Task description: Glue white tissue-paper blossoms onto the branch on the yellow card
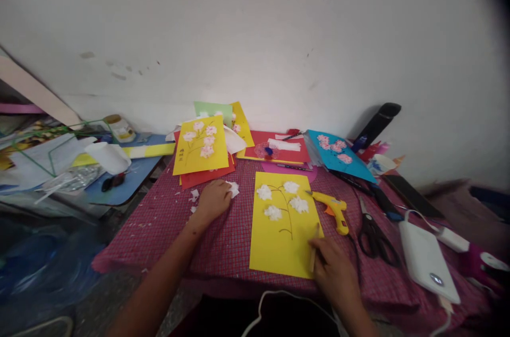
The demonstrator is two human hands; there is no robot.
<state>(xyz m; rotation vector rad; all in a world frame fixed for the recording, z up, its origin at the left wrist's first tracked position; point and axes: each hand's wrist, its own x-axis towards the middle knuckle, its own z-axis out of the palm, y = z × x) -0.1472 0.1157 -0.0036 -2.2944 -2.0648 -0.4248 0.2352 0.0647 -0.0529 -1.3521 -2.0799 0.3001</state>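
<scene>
A yellow card lies on the red checked tablecloth, with a drawn branch and several white paper flowers stuck on it. My right hand rests on the card's lower right corner and grips a thin wooden stick. My left hand lies curled on the cloth left of the card, touching a white crumpled paper tuft. A yellow glue gun lies just right of the card.
Black scissors, a white power bank with cable and a black bottle are at right. Finished cards, yellow and blue, lie at the back. A white cup lies on a cluttered side table at left.
</scene>
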